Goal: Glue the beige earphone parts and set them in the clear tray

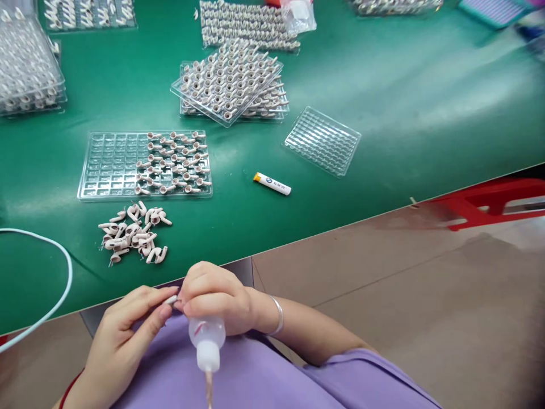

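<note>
Close to my body, below the table edge, my left hand [130, 326] pinches a small white earbud shell [171, 299] between thumb and fingertips. My right hand [217, 295] is closed round a translucent squeeze bottle [207, 330] with a white cap and a thin tip pointing toward me. The right fingertips meet the end of the shell; what they do there is hidden. On the table just ahead lies a loose pile of earbud shells [134, 233]. Behind it, a clear plastic tray [114, 165] holds rows of shells in its right half; its left cells are bare.
Stacked filled trays [230, 82] stand farther back, with more trays [28, 68] at the left. An unfilled clear tray [323, 141] and a white tube with a yellow end [272, 183] lie to the right. A white cable [68, 272] curves at the left; a red stool [477, 201] stands right.
</note>
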The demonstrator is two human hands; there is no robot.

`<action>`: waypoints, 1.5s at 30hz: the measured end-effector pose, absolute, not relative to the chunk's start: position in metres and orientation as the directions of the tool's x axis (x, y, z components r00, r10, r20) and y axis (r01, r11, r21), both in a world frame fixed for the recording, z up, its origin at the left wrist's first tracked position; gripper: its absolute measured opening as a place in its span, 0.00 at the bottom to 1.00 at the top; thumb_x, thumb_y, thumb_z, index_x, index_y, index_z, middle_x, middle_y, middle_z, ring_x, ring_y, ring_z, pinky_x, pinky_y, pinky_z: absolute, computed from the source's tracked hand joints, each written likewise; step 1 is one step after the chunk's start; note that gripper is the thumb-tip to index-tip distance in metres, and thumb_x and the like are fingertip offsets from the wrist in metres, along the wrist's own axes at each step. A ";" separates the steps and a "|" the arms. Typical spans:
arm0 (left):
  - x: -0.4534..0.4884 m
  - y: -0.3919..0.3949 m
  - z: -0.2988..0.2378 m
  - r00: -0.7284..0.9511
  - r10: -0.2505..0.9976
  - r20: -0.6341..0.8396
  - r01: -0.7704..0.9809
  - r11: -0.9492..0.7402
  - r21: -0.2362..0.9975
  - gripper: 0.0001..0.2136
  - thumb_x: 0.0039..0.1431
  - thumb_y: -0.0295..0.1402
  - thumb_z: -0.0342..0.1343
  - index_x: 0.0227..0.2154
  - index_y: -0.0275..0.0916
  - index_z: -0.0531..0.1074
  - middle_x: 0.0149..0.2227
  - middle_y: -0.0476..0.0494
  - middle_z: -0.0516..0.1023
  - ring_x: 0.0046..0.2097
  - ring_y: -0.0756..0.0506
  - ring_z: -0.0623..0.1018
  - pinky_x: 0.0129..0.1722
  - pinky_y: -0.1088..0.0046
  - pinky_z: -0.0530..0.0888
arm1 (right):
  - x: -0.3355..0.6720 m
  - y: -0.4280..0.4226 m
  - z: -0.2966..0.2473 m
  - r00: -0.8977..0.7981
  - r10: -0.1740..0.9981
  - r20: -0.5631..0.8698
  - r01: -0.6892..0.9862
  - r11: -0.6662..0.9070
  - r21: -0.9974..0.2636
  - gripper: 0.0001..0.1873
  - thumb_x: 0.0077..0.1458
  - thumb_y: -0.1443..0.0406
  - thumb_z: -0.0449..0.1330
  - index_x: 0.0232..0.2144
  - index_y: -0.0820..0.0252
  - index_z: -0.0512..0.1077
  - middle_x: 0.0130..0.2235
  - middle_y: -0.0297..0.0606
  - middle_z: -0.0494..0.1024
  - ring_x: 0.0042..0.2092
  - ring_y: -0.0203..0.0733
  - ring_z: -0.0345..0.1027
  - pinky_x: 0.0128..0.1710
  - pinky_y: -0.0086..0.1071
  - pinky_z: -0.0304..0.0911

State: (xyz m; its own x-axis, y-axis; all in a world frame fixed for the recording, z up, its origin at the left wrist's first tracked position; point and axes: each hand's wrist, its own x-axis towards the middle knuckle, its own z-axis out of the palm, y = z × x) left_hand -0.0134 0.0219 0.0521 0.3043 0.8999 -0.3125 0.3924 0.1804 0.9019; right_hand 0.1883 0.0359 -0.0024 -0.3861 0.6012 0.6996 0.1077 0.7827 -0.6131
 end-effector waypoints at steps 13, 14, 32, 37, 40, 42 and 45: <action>-0.015 0.030 0.051 0.349 0.860 -0.373 0.364 0.243 0.899 0.11 0.52 0.40 0.63 0.39 0.48 0.82 0.33 0.42 0.83 0.33 0.43 0.80 0.32 0.74 0.76 | 0.192 0.041 -0.003 -0.305 0.509 0.805 0.083 0.856 -0.510 0.02 0.63 0.65 0.56 0.38 0.57 0.67 0.35 0.38 0.76 0.38 0.35 0.73 0.38 0.29 0.72; -0.015 0.031 0.051 0.371 0.857 -0.359 0.377 0.215 0.901 0.11 0.53 0.40 0.62 0.40 0.48 0.82 0.32 0.43 0.82 0.33 0.44 0.80 0.31 0.75 0.75 | 0.193 0.042 -0.002 -0.305 0.493 0.815 0.083 0.866 -0.493 0.02 0.63 0.66 0.55 0.37 0.58 0.68 0.35 0.39 0.76 0.38 0.35 0.73 0.38 0.29 0.72; -0.007 0.049 0.055 0.423 0.803 -0.420 0.432 0.228 0.872 0.11 0.55 0.38 0.58 0.37 0.44 0.83 0.23 0.47 0.73 0.25 0.50 0.70 0.23 0.77 0.67 | 0.192 0.047 -0.001 -0.339 0.310 0.888 0.168 0.949 -0.267 0.05 0.58 0.71 0.58 0.29 0.62 0.70 0.28 0.36 0.75 0.34 0.38 0.74 0.37 0.32 0.73; -0.008 0.057 0.054 0.451 0.755 -0.476 0.432 0.282 0.857 0.11 0.55 0.39 0.57 0.35 0.42 0.83 0.22 0.50 0.70 0.23 0.52 0.69 0.23 0.78 0.66 | 0.190 0.049 -0.001 -0.346 0.311 0.885 0.188 0.947 -0.259 0.06 0.60 0.71 0.56 0.30 0.63 0.70 0.29 0.36 0.76 0.34 0.36 0.73 0.38 0.31 0.72; -0.008 0.060 0.055 0.452 0.720 -0.527 0.439 0.335 0.834 0.12 0.55 0.41 0.57 0.35 0.41 0.82 0.22 0.51 0.70 0.23 0.53 0.68 0.23 0.79 0.65 | 0.190 0.050 -0.002 -0.358 0.312 0.880 0.203 0.946 -0.253 0.07 0.61 0.70 0.55 0.30 0.62 0.70 0.28 0.36 0.75 0.33 0.35 0.72 0.39 0.31 0.72; -0.007 0.062 0.055 0.456 0.692 -0.559 0.437 0.374 0.818 0.13 0.55 0.42 0.57 0.34 0.40 0.82 0.23 0.51 0.69 0.23 0.53 0.68 0.22 0.79 0.65 | 0.191 0.050 -0.003 -0.363 0.313 0.878 0.212 0.945 -0.249 0.07 0.61 0.70 0.55 0.30 0.62 0.70 0.28 0.36 0.75 0.33 0.34 0.72 0.39 0.30 0.72; -0.006 0.064 0.055 0.472 0.659 -0.585 0.422 0.414 0.806 0.15 0.56 0.45 0.57 0.33 0.39 0.82 0.23 0.51 0.70 0.23 0.54 0.67 0.22 0.80 0.66 | 0.191 0.051 -0.005 -0.376 0.312 0.873 0.218 0.945 -0.244 0.07 0.61 0.69 0.56 0.30 0.62 0.70 0.27 0.35 0.75 0.33 0.35 0.71 0.38 0.31 0.72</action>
State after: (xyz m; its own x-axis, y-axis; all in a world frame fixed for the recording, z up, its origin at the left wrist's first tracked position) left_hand -0.0056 0.0640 0.0551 0.4719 0.6592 -0.5855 0.4224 0.4139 0.8064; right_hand 0.1911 0.0512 -0.0046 -0.3756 0.3125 0.8725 0.2183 0.9448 -0.2444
